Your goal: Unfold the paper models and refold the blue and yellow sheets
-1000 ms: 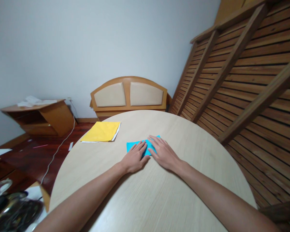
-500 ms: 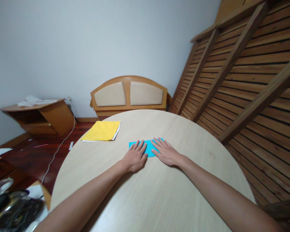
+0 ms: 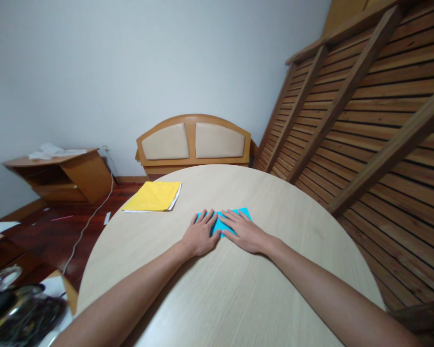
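- The left hand [image 3: 199, 236] lies flat, palm down, fingers spread slightly, its fingertips resting on the left part of a blue paper [image 3: 224, 221].
- The right hand [image 3: 243, 231] is flat as well, fingers stretched out and pointing left across the paper's right part, pressing it to the worktop [image 3: 238, 289].
- Neither hand pinches or grips anything; both are open and laid on the sheet, the fingertips of the two close together over its middle.
- The blue paper sits on the round, pale wooden worktop, a little beyond its centre, with a strip of it showing between the hands and a corner poking out past the right hand.
- A yellow paper [image 3: 153, 196] with a white sheet under it lies near the worktop's far left edge, well apart from the hands.
- Beyond the worktop a padded wooden headboard [image 3: 193, 143] leans at the wall, a slatted wooden frame [image 3: 365, 106] stands to the right, and a low wooden shelf [image 3: 61, 173] sits on the floor at left.
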The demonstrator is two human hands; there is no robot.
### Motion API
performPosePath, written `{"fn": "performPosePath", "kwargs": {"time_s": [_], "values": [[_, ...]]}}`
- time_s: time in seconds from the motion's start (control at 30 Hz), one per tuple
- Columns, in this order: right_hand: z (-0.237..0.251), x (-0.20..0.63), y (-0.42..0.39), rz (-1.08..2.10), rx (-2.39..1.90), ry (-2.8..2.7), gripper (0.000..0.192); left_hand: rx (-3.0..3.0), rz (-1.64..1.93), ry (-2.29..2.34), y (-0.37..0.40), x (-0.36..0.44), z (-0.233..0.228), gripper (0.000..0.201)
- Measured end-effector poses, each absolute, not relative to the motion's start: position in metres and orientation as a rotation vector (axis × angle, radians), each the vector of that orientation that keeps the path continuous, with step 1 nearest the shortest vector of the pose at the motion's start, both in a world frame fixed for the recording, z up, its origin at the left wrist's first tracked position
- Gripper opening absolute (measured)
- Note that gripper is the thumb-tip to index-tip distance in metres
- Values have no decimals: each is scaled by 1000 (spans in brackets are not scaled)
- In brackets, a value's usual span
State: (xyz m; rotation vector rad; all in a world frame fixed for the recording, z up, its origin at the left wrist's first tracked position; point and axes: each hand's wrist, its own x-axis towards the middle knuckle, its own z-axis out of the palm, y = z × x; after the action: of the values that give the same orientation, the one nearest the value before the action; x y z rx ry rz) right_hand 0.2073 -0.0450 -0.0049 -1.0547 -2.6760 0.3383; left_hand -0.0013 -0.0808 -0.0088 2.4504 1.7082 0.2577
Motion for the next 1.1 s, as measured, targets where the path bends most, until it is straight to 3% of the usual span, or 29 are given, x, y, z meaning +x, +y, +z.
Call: {"fn": "performPosePath", "kwargs": {"time_s": [0.2,0.53,0.73,0.87,1.1], "values": [[-10,215,-38,406,-1140,-2697,63,2474,225,1628,-80,-4,-3,66],[-15,235,-21,196,-1340,-2541,46,2593,216,1677,-89,-4,10,56],[-14,236,-18,126,-1242,-2518,37,2745,274,1344,-87,-11,19,42],[-12,235,-19,122,-1214,-2497,34,2787,271,1128,-82,-19,17,43],[-1,228,-25,174,-1060,-2448,27,2774,279,1336,-78,-22,14,45]]}}
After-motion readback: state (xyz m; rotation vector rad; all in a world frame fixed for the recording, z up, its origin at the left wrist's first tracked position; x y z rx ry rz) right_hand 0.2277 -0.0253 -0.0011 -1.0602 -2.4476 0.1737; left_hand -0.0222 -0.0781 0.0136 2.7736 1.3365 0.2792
